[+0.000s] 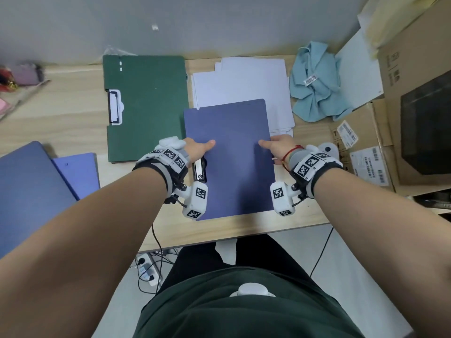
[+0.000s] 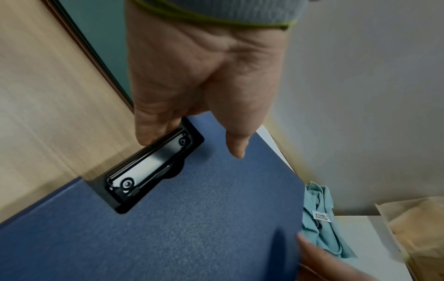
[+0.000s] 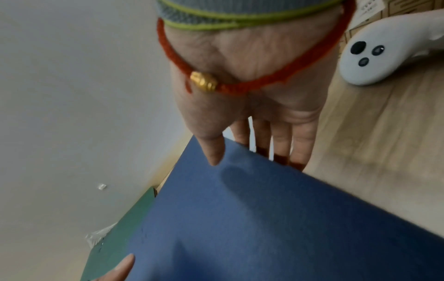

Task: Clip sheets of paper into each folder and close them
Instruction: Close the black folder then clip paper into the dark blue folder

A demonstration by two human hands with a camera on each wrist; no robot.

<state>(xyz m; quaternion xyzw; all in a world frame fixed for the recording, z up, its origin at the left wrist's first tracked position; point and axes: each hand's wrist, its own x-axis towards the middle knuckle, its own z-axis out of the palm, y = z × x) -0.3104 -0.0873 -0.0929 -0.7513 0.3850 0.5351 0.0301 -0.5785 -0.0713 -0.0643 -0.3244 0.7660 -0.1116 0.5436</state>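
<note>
A closed blue folder (image 1: 231, 157) lies lifted between both hands above the desk's front middle. My left hand (image 1: 199, 148) grips its left edge beside the black clip (image 2: 149, 171), thumb (image 2: 236, 144) on the cover, fingers under. My right hand (image 1: 277, 146) holds the right edge the same way, thumb (image 3: 213, 152) on top and fingers (image 3: 281, 144) beneath. A closed green folder (image 1: 146, 106) with a white clip (image 1: 114, 107) lies to the left. White paper sheets (image 1: 244, 89) are stacked behind the blue folder.
A light blue cloth (image 1: 317, 81) lies at the back right. Cardboard boxes (image 1: 366, 147) stand at the right edge. More blue folders (image 1: 36, 186) lie at the left. Wooden desk (image 1: 61, 113) with its front edge near my body.
</note>
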